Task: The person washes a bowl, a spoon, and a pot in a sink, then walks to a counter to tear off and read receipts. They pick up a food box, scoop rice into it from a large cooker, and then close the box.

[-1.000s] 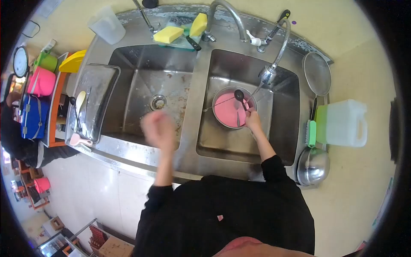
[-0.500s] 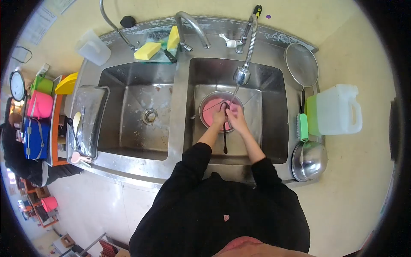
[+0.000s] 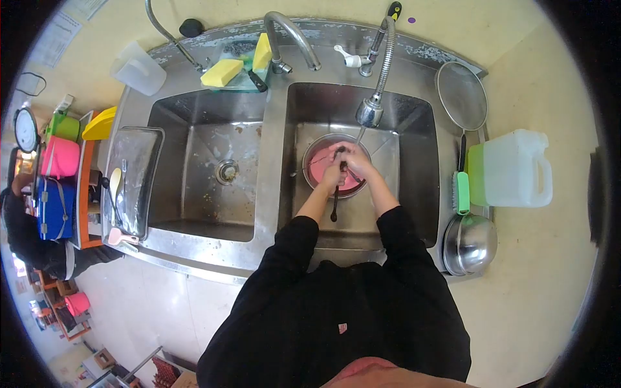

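A round metal bowl (image 3: 308, 153) with a pink inside or contents sits in the right sink basin. Over it my left hand (image 3: 332, 176) is closed round a dark long-handled utensil (image 3: 334, 207), whose lower end hangs toward me past the bowl's rim. My right hand (image 3: 354, 159) grips the same utensil higher up, with curled fingers that hide its head, so its exact kind does not show. A thin stream of water from the spray faucet (image 3: 369, 114) falls onto or beside my right hand. Other thin dark handles lie in the bowl.
The left basin (image 3: 213, 213) has food bits round its drain. Sponges (image 3: 222, 73) lie behind it. A glass dish (image 3: 136, 187) with utensils stands left. To the right are a strainer (image 3: 460, 97), a green brush (image 3: 462, 193), a jug (image 3: 514, 168) and metal bowls (image 3: 471, 244). Another person (image 3: 32, 226) is far left.
My right hand has moved up a little and curled over the utensil's upper part. The utensil's lower end has shifted slightly up and left. Water keeps running.
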{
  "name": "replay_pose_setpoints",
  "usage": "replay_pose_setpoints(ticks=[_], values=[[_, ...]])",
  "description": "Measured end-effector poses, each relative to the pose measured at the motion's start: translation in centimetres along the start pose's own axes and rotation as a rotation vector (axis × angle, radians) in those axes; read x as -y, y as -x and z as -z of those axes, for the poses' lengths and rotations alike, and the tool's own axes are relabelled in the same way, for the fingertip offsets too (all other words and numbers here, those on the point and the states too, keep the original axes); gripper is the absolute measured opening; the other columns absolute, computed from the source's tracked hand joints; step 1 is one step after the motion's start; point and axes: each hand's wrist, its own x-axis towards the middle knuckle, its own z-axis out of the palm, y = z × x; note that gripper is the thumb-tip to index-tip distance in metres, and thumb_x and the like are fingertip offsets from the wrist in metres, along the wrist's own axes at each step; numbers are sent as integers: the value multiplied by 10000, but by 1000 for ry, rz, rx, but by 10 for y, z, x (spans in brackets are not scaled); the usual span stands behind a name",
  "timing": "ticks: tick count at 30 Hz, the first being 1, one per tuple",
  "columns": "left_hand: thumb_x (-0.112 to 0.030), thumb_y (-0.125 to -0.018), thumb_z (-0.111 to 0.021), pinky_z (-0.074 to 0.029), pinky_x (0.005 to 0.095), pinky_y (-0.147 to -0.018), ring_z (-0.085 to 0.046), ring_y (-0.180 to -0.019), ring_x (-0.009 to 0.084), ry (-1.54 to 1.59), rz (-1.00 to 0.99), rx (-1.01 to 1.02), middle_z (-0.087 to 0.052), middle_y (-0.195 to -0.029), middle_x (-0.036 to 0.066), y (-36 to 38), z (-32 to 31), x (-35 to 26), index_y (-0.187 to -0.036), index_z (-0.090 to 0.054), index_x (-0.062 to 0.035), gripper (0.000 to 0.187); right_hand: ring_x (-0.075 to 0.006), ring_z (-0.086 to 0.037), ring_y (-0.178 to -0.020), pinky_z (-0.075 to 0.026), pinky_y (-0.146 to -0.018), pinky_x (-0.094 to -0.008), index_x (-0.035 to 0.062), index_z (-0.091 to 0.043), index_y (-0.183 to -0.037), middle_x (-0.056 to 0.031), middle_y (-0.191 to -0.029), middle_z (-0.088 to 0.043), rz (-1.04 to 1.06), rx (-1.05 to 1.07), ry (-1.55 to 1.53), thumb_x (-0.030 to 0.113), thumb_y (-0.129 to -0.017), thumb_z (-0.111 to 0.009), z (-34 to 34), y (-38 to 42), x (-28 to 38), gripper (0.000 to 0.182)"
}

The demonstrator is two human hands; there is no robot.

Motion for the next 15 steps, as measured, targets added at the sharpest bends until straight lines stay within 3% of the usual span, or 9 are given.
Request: replay_pose_setpoints(ticks=[2, 3, 4, 5, 6, 8, 10, 13, 15], values=[[-563, -800, -351, -151, 227, -330, -194, -333, 70, 147, 197, 320, -256, -442, -54, 4, 3, -14, -620, -409, -133, 470, -137, -557, -760, -444, -657, -261, 24, -559, -918, -47, -855, -598, -73, -29, -303, 139, -791, -537, 8, 1, -2, 173], [-584, -795, -334, -153, 226, -328, -198, -333, 74, 114, 199, 281, -273, -449, -50, 7, 1, -14, -619, -414, -130, 494, -136, -554, -742, -441, -641, -259, 33, -557, -895, -47, -843, -595, -114, -45, -456, 196, -814, -548, 8, 2, -2, 182], [-606, -789, -317, -155, 226, -326, -202, -334, 78, 80, 200, 245, -291, -455, -46, 11, -9, -18, -618, -419, -126, 520, -126, -531, -675, -426, -601, -265, 82, -552, -840, -32, -781, -575, -84, -162, -285, 351, -836, -537, 7, -5, -10, 269], [-627, -784, -299, -157, 226, -324, -206, -335, 82, 46, 199, 209, -308, -462, -41, 15, -19, -22, -617, -424, -122, 547, -131, -544, -676, -422, -595, -268, 79, -556, -837, -30, -771, -576, -146, -304, -54, 327, -838, -540, 12, -13, -13, 248], [-592, -788, -404, -200, 213, -351, -257, -376, 82, -2, -38, -96, -369, -510, -28, 31, -37, -23, -618, -445, -114, 509, -136, -556, -676, -417, -590, -270, 77, -560, -833, -28, -761, -578, -207, -443, 178, 303, -841, -543, 19, -22, -15, 227], [-497, -805, -479, -248, 206, -391, -305, -421, 74, -281, -282, -183, -405, -549, -25, 21, -32, -9, -646, -463, -110, 419, -143, -573, -685, -419, -597, -272, 69, -566, -833, -30, -758, -584, -178, -515, 204, 264, -843, -546, 35, -39, -34, 196], [-298, -824, -570, -323, 209, -472, -374, -496, 54, -473, -531, -212, -432, -586, -31, 13, -18, 0, -733, -498, -98, 231, -145, -581, -700, -432, -621, -271, 59, -571, -841, -38, -772, -593, -4, -377, -214, 233, -842, -546, 43, -47, -51, 175], [-257, -838, -549, -328, 206, -477, -381, -498, 48, -47, -306, 63, -428, -586, -41, 8, 9, -7, -785, -506, -95, 176, -128, -563, -732, -441, -652, -259, 65, -554, -811, -43, -795, -578, -97, 91, -274, 129, -815, -564, 17, 8, 21, 65], [-331, -830, -518, -259, 202, -409, -329, -450, 47, -125, -318, -46, -390, -566, -54, 17, -5, -10, -754, -480, -119, 229, -131, -569, -744, -447, -662, -261, 58, -546, -844, -37, -791, -575, -18, 38, -230, 69, -789, -581, 18, 4, 15, 66]])
